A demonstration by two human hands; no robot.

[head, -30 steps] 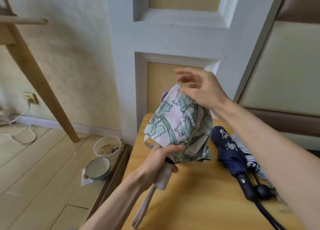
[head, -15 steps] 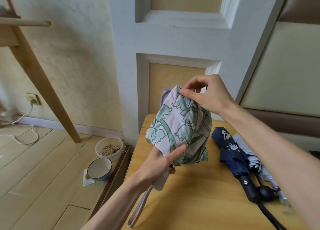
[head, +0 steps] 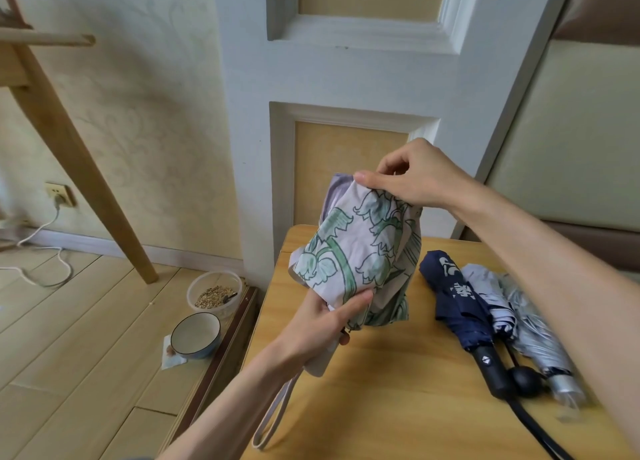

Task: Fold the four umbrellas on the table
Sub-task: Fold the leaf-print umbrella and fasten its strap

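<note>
A pale floral umbrella with green leaf print stands upright above the wooden table, its canopy loose and bunched. My left hand grips its lower end and handle, thumb pressed on the fabric; a pale wrist strap hangs below. My right hand pinches a fold of fabric at the top. On the table to the right lie a navy umbrella with a black handle and a silver-grey umbrella, side by side; a black ball-shaped handle shows between them.
The table stands against a white panelled wall. On the floor at left are a clear tub of grain, a blue-rimmed bowl, a slanted wooden leg and a white cable from a wall socket.
My right hand came down from hovering open above the canopy and now pinches a top fold. My left thumb slid up onto the fabric.
</note>
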